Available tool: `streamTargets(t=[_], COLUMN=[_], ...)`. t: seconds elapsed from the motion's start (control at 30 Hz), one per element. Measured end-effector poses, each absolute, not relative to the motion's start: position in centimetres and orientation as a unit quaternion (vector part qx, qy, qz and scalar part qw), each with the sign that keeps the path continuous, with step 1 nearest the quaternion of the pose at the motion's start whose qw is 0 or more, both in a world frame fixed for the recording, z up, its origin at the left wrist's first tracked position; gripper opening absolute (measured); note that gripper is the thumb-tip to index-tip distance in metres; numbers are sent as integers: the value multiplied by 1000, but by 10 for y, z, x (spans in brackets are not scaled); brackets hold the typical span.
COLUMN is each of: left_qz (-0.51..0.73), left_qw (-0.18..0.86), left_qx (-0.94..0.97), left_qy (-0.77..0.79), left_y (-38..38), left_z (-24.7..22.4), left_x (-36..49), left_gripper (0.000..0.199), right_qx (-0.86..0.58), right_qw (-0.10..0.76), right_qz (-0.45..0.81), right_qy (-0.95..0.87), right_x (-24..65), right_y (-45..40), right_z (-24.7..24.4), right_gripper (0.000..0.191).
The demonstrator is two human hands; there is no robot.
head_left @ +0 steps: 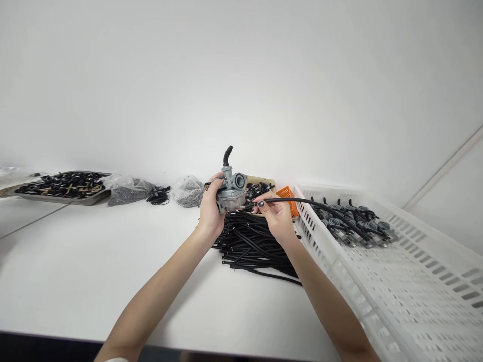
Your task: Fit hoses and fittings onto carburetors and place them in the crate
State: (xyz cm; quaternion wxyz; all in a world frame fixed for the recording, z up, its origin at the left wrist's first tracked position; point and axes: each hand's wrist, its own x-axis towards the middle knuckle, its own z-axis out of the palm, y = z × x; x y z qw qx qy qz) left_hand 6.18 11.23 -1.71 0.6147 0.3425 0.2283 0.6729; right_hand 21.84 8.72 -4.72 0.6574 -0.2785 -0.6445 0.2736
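My left hand [212, 207] is wrapped round a silver metal carburetor [231, 195], lifted above the table with a short curved black tube [227, 155] standing on its top. My right hand [274, 213] pinches a long black hose [298, 200] near its end, close against the carburetor's lower right side. The rest of the hose arcs rightward over the white basket. Whether the hose end touches the carburetor's fitting is too small to tell. Beneath both hands a pile of black hoses [256, 246] lies on the white table [113, 271].
More carburetors [350, 221] sit at the far end of the white perforated basket [377, 281] on the right. Behind my hands are a tan tray [266, 179] of small parts and an orange basket [289, 193]. Further left are plastic bags [130, 191] and a metal tray [88, 200] of black parts.
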Motion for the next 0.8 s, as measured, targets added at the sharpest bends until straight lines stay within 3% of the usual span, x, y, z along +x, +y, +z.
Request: streamTargets(t=[0.53,0.8], left_qz=[707,719], left_qw=[565,543], left_qx=[348,364], left_qy=[245,237], left_y=[111,109], left_z=[-16,-18], left_x=[64,68], left_gripper=[25,22], right_qx=[-277,-280], right_qw=[652,677], right_qz=[233,258], right_qy=[-666,-629], right_x=[213,207], right_y=[81,83], right_z=[-64,-64], right_gripper=[21,30])
